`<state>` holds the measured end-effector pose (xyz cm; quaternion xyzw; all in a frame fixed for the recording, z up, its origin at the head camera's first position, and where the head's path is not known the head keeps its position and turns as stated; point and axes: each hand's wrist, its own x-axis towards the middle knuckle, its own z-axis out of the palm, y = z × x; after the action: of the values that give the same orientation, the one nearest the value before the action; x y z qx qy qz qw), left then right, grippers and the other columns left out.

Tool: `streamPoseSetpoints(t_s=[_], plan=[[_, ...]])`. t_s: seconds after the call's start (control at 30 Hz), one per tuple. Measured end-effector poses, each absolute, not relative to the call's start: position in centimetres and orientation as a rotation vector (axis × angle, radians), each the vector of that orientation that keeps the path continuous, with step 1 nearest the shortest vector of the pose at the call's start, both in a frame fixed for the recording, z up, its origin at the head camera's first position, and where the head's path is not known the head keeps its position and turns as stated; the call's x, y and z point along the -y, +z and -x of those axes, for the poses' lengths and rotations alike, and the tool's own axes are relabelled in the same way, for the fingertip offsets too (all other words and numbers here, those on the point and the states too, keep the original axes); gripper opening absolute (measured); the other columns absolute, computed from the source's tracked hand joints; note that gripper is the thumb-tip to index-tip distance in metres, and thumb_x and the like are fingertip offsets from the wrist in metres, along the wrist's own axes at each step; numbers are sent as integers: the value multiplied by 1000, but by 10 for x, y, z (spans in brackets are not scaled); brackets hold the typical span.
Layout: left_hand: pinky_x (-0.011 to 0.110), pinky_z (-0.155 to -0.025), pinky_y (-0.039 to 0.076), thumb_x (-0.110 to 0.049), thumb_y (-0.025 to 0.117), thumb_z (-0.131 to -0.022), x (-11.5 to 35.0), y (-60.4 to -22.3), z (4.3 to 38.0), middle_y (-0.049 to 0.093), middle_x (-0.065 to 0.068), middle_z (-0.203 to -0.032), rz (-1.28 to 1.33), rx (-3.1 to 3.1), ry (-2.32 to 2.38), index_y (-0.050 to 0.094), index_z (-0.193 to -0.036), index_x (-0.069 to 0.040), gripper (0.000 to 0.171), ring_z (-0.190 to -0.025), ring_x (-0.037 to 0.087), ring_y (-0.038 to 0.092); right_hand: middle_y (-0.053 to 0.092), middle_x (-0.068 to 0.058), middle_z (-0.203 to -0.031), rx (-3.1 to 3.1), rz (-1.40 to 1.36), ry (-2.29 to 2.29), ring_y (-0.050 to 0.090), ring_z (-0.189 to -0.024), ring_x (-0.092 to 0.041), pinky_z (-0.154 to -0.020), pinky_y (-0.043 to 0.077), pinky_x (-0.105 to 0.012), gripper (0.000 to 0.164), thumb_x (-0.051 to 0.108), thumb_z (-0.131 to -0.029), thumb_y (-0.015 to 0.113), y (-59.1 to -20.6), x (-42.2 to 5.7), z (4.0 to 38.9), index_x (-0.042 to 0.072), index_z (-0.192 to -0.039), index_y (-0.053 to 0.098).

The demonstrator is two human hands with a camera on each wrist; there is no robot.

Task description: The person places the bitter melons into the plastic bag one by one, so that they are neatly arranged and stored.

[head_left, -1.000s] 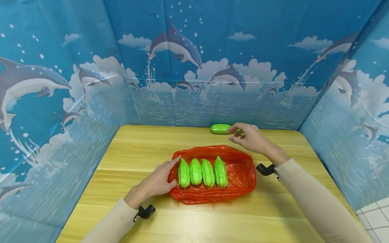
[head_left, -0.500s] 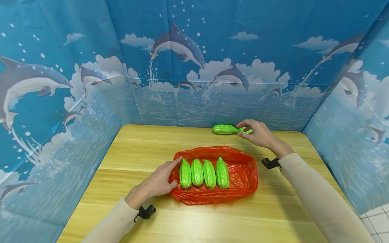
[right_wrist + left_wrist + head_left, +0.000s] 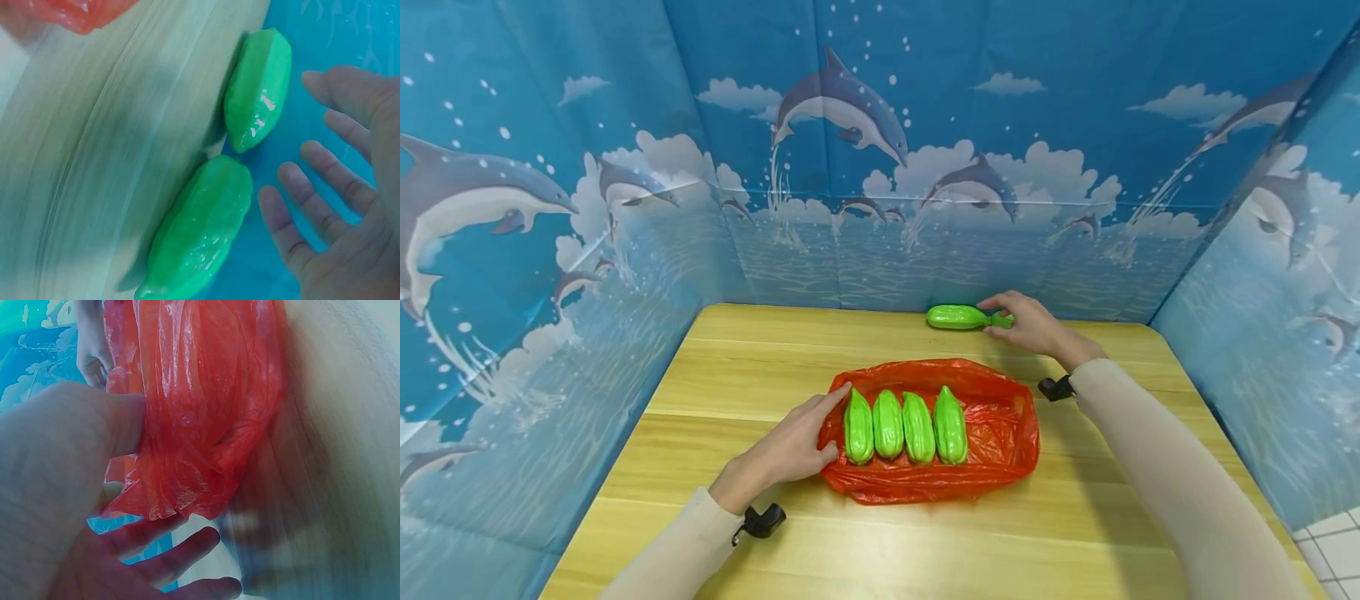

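Note:
In the head view my left hand (image 3: 797,446) is at the left end of a red plastic bag (image 3: 1000,433); index finger and thumb lie apart along its rim. The left wrist view has the thumb against the bag (image 3: 200,412) and the other fingers stretched out beneath. Inside lie several glossy green ridged vegetables, like bitter melons (image 3: 951,427). At the table's back edge my right hand (image 3: 1030,325) reaches over the right one of two more, the other melon (image 3: 957,317) lying left of it. In the right wrist view the fingers are spread beside both melons (image 3: 200,231), apart from them.
The wooden table (image 3: 737,358) ends at the back against a blue dolphin-print sheet (image 3: 865,258), which also rises at both sides. The bag takes up the middle of the table. Bare wood shows left of and in front of the bag.
My right hand has moved from the left melon at the back edge to the right one, then slightly back left. My left hand has stayed at the bag's left end.

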<state>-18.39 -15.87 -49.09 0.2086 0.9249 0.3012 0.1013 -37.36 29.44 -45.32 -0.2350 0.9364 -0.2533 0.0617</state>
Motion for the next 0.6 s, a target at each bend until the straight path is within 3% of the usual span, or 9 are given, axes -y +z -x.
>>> streamPoseSetpoints(t_s=[0.37, 0.6], plan=[[59, -125, 58, -4, 75, -101, 161, -494, 187, 56, 23, -174, -627, -2745, 888, 31, -186, -15, 97, -153, 42, 64, 52, -34, -167, -2798, 736, -682, 61, -145, -58, -119, 53, -76, 61, 17, -114, 76, -461, -280, 393, 2, -170, 57], [58, -124, 58, -3, 74, -101, 163, -496, 187, 55, 22, -175, -631, -2741, 902, 31, -186, -16, 96, -154, 41, 63, 47, -37, -173, -2774, 758, -626, 46, -160, -62, -130, 41, -81, 65, 17, -114, 76, -470, -275, 400, 1, -172, 53]])
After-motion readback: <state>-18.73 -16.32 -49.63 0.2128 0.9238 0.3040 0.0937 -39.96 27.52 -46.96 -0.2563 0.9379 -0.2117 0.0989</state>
